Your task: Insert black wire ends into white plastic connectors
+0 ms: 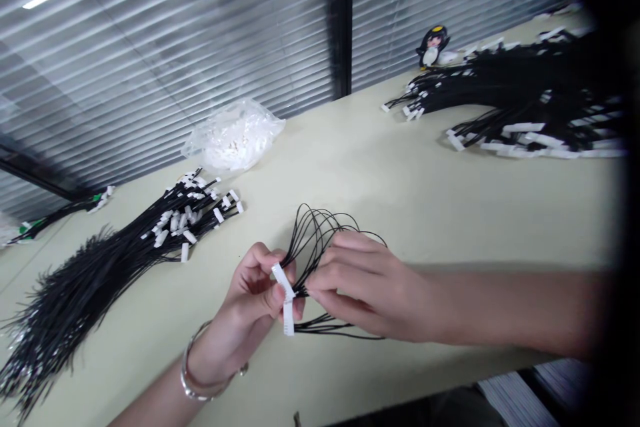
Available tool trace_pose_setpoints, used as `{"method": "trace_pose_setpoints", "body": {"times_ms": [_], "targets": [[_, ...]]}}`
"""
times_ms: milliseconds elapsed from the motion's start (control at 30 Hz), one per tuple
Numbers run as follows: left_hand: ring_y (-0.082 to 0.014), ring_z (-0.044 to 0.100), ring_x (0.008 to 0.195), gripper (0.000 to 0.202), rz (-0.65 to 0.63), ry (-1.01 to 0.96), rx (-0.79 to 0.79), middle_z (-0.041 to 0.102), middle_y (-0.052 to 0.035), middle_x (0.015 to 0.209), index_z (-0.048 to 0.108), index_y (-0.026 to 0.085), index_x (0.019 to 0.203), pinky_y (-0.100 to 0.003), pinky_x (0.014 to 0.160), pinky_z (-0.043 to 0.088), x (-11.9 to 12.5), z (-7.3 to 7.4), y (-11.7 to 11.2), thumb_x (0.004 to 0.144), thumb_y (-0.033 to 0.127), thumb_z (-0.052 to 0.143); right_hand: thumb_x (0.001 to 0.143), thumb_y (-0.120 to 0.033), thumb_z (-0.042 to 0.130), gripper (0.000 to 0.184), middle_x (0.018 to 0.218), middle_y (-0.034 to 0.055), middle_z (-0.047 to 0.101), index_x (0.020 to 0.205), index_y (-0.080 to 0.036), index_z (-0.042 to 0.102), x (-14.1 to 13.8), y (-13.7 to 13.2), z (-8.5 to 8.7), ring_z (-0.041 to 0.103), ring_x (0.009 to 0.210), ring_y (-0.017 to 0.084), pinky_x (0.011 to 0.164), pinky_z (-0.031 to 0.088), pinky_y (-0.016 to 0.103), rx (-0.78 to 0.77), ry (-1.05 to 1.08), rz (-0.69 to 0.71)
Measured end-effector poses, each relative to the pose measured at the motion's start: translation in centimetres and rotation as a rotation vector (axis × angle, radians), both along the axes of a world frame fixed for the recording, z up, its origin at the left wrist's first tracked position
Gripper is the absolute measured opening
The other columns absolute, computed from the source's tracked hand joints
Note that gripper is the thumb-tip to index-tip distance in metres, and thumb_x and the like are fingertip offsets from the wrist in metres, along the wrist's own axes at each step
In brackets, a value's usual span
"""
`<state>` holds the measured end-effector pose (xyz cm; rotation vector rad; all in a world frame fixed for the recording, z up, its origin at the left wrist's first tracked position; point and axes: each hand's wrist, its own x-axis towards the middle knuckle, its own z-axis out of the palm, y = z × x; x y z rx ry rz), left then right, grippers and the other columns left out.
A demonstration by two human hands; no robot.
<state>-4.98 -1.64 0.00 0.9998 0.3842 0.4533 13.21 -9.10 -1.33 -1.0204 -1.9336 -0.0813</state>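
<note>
Close above a pale table [380, 173], the left hand [253, 297] pinches 2 white connectors [286, 297] while the right hand [363, 287] grips their looped black wires [317, 230] — pulling unevenly could tug a wire loose, or tangle the loop.

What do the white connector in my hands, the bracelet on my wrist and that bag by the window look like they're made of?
The white connector, pinched in the left hand, looks like matte moulded plastic: opaque, with squared edges. The bracelet seems to be polished metal, silvery with bright glints. The bag looks like thin clear plastic film, crinkled and glossy, with small white pieces showing through.
</note>
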Motion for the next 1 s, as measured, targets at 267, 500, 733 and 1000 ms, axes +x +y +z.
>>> {"method": "trace_pose_setpoints", "body": {"times_ms": [267, 500, 733, 1000], "targets": [[-0.0101, 0.060, 0.059, 0.015, 0.038, 0.020, 0.011, 0.056, 0.0019, 0.079, 0.052, 0.020, 0.089, -0.020, 0.053, 0.043, 0.6, -0.2, -0.2, 0.078, 0.014, 0.062, 0.082, -0.014, 0.048, 0.008, 0.070, -0.0012, 0.049, 0.083, -0.014, 0.056, -0.5, -0.4, -0.7, 0.034, 0.072, 0.001, 0.071, 0.023, 0.017, -0.051, -0.016, 0.014], [-0.0118, 0.061, 0.067, 0.017, 0.120, -0.027, -0.069, 0.053, -0.0005, 0.086, 0.051, 0.016, 0.090, -0.026, 0.066, 0.045, 0.1, -0.6, 0.1, 0.077, 0.011, 0.061, 0.081, -0.008, 0.047, 0.010, 0.072, -0.0014, 0.050, 0.085, -0.014, 0.054, -1.1, 0.9, -1.4, 0.036, 0.073, 0.001, 0.072, 0.026, 0.014, -0.111, -0.019, 0.039], [-0.0178, 0.060, 0.082, 0.028, 0.156, -0.070, -0.214, 0.053, -0.0051, 0.092, 0.049, 0.016, 0.099, -0.034, 0.080, 0.044, -1.1, -0.7, 0.7, 0.075, 0.011, 0.060, 0.089, -0.023, 0.039, 0.016, 0.082, -0.0003, 0.050, 0.084, -0.015, 0.052, -0.5, 3.0, -2.1, 0.041, 0.077, -0.001, 0.070, 0.032, 0.011, -0.479, -0.183, -0.093], [-0.0181, 0.059, 0.077, 0.032, 0.188, -0.066, -0.262, 0.051, -0.0042, 0.090, 0.045, 0.017, 0.097, -0.042, 0.078, 0.048, -1.9, -0.4, 0.7, 0.070, 0.011, 0.061, 0.087, -0.016, 0.038, 0.015, 0.082, 0.0015, 0.051, 0.086, -0.015, 0.053, -0.9, 4.1, -2.3, 0.041, 0.079, 0.002, 0.071, 0.033, 0.012, -0.151, -0.372, -0.086]]}}
